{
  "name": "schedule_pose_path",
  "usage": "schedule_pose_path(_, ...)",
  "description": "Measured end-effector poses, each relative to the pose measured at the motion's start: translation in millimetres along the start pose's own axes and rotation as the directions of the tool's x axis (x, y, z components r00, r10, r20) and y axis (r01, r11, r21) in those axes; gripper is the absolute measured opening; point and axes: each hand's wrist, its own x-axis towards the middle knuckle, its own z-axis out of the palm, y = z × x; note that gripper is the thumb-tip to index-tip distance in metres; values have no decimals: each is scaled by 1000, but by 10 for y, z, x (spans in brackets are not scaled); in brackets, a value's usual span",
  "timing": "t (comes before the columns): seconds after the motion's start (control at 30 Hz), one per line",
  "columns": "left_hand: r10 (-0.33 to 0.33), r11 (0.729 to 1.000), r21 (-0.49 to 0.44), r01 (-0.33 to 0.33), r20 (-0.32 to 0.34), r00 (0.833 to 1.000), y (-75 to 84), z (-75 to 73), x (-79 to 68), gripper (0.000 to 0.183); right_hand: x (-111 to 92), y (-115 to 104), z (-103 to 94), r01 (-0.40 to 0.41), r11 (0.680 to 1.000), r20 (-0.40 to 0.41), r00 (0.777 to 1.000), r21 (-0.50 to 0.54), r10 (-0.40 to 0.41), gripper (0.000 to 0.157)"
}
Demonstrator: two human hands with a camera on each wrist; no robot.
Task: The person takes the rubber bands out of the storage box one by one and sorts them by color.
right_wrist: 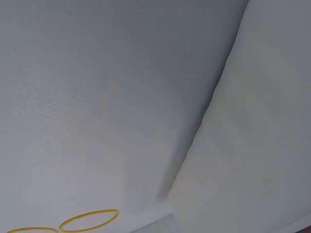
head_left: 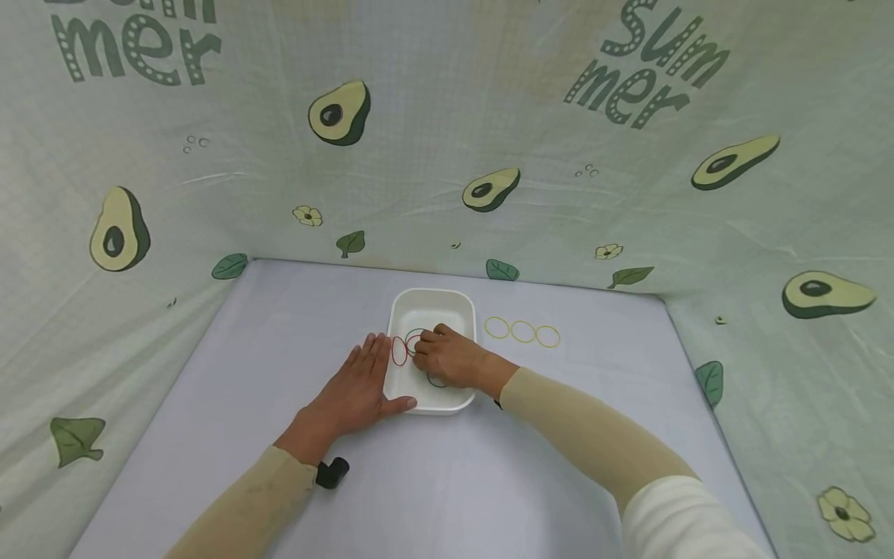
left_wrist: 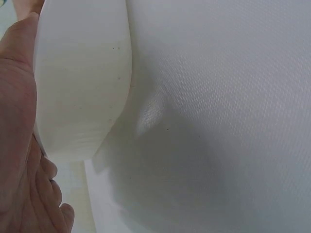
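A white tray (head_left: 419, 410) stands on the table with thin rubber bands in it. One red rubber band (head_left: 399, 363) lies by its left wall; red and green bands overlap beside it, partly covered by my right hand (head_left: 452, 359). That hand reaches in over the right rim with bent fingers; its fingertips hide whatever they touch or pinch. A dark band (head_left: 434, 383) shows below it. My left hand (head_left: 358, 388) lies against the tray's left side, fingers straight, thumb at the near rim. In the left wrist view its palm (left_wrist: 17, 116) rests along the tray wall (left_wrist: 82, 87).
Three yellow rubber bands (head_left: 524, 331) lie in a row on the white table (head_left: 447, 481), right of the tray. Two of them show at the bottom of the right wrist view, one yellow band (right_wrist: 90, 213) more fully. A sheet printed with avocados (head_left: 491, 190) hangs behind and at both sides.
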Motion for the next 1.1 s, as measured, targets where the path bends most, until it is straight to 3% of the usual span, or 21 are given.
schedule_pose_path(0.7,-10,1000,-10,10,12,1000,5,29,2,114,19,-20,20,10,998,87,996,-67,-4,15)
schedule_pose_path(0.9,-6,1000,-11,6,5,1000,-1,26,1,113,8,-24,37,-8,993,44,999,-117,14,17)
schedule_pose_path(1.1,-6,1000,-13,7,5,1000,-8,19,8,113,24,-18,36,-76,989,-26,997,-129,73,18)
